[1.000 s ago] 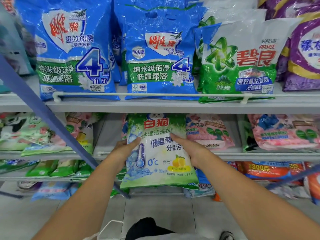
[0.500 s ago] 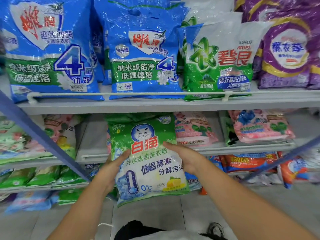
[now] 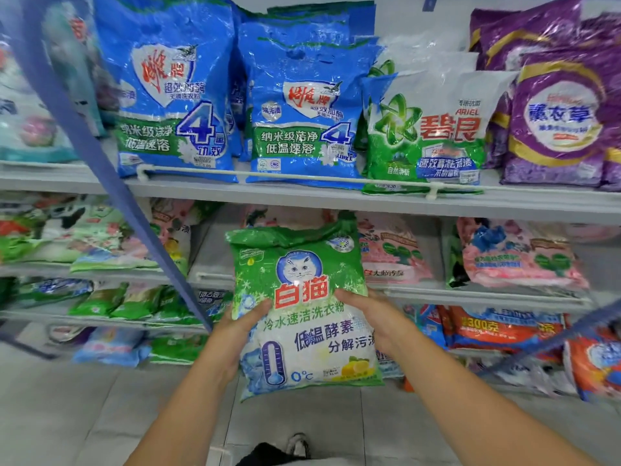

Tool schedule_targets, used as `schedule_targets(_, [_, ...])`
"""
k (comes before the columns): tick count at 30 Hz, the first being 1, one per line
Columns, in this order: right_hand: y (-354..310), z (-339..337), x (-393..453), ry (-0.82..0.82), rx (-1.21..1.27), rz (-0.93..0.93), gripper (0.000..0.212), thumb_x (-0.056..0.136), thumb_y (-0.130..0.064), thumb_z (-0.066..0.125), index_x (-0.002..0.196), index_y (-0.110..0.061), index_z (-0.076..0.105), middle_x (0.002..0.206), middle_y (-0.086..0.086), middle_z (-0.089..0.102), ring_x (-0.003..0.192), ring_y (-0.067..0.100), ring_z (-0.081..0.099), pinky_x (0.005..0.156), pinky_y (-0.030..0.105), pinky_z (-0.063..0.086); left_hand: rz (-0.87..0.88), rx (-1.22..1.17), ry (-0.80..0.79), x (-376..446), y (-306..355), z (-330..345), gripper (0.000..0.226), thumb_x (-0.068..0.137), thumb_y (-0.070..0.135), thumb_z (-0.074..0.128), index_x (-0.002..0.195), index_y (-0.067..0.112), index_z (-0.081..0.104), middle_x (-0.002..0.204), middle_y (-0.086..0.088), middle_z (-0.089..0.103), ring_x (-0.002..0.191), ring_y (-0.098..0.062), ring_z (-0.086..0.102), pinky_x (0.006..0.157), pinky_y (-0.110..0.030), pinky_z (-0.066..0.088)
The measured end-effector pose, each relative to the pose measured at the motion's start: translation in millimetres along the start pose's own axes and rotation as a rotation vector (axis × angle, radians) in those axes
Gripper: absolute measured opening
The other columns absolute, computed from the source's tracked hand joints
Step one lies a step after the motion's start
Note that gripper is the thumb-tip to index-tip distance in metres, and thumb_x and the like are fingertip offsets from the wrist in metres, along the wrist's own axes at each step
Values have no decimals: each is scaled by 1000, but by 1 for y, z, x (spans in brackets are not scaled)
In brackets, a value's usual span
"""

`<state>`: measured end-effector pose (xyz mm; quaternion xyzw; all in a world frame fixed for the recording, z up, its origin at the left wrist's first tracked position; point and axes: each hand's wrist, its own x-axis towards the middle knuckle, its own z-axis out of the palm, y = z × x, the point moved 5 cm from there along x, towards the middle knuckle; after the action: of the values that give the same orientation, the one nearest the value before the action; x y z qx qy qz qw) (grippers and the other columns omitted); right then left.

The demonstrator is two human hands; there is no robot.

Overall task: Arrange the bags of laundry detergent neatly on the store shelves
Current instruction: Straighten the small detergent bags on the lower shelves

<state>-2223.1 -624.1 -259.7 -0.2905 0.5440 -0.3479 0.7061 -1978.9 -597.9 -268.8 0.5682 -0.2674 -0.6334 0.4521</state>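
The step in hand looks like placing one bag: the green-and-white cat-brand detergent bag (image 3: pixel 304 311) is held upright in the air, label facing the person, in front of the middle shelf (image 3: pixel 470 292) and overlapping its front edge, not yet resting on it. The left hand (image 3: pixel 240 334) clamps the bag's left edge, thumb across the front, and the right hand (image 3: pixel 373 321) clamps the right edge the same way, so both hands are closed on it at about mid-height. Both forearms reach up and forward from below the bag, converging toward it. Behind the bag's top, pink bags (image 3: pixel 389 253) lie on that shelf, and to their left the shelf shows a bare stretch. The next move probably calls for lifting the bag's bottom above the shelf's lip, pushing it inward, and setting it down square beside its neighbours.
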Motion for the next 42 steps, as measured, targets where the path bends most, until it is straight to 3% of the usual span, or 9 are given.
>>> schedule_targets(3, [-1,7,-18,-48,7,0,43,83,-25,79,123,-18,65,107,8,77,96,26,75,75,41,62,31,-25,63,-29,0,-2,37,85,23,76,119,21,61,97,-7,79,83,-26,77,66,-36,61])
schedule_targets(5, [2,12,-31,-80,-1,-8,40,84,-26,79,121,-20,65,105,5,78,96,24,75,76,38,61,44,-30,110,-51,1,-5,26,87,21,74,111,22,63,91,-5,79,76,-23,77,56,-31,59])
schedule_targets(8, [9,19,-48,-96,-28,-37,43,81,-27,81,121,-17,66,107,7,77,100,27,74,92,51,56,73,-4,157,-83,3,-12,32,85,23,77,114,19,66,97,-7,79,84,-25,77,69,-35,60])
schedule_targets(12, [17,43,-69,-149,-55,-39,43,81,-23,80,121,-15,66,107,10,77,98,30,74,89,49,58,115,11,188,-130,3,-31,35,85,25,76,118,15,67,108,-11,77,95,-30,75,93,-48,56])
schedule_targets(18, [29,120,-87,-315,-150,-2,54,76,-27,83,125,-14,64,111,13,75,100,34,73,93,56,55,145,-75,321,-190,7,-92,38,86,25,74,121,16,64,107,-10,77,95,-31,75,89,-44,56])
schedule_targets(23, [49,211,-86,-396,-217,39,46,83,-23,79,123,-9,63,106,16,76,95,35,74,83,49,60,138,-130,432,-221,16,-170,39,83,27,76,118,13,65,101,-13,78,90,-33,76,88,-46,57])
schedule_targets(29, [81,352,-66,-455,-259,37,57,73,-24,83,123,-8,63,107,19,75,96,38,73,91,59,55,157,-120,524,-241,48,-298,33,86,28,75,113,10,65,94,-13,78,84,-31,77,76,-38,58])
schedule_targets(36, [110,517,-50,-489,-248,45,56,74,-29,83,124,-13,62,107,13,76,96,34,74,93,55,55,133,-59,555,-246,96,-459,44,80,38,78,114,12,67,97,-11,78,90,-32,76,96,-54,53])
schedule_targets(42, [121,600,-14,-429,-243,78,71,64,-38,88,128,-20,61,116,7,75,108,32,70,101,59,49,135,-25,506,-210,130,-552,33,88,23,72,117,9,64,97,-14,78,85,-32,76,76,-37,57])
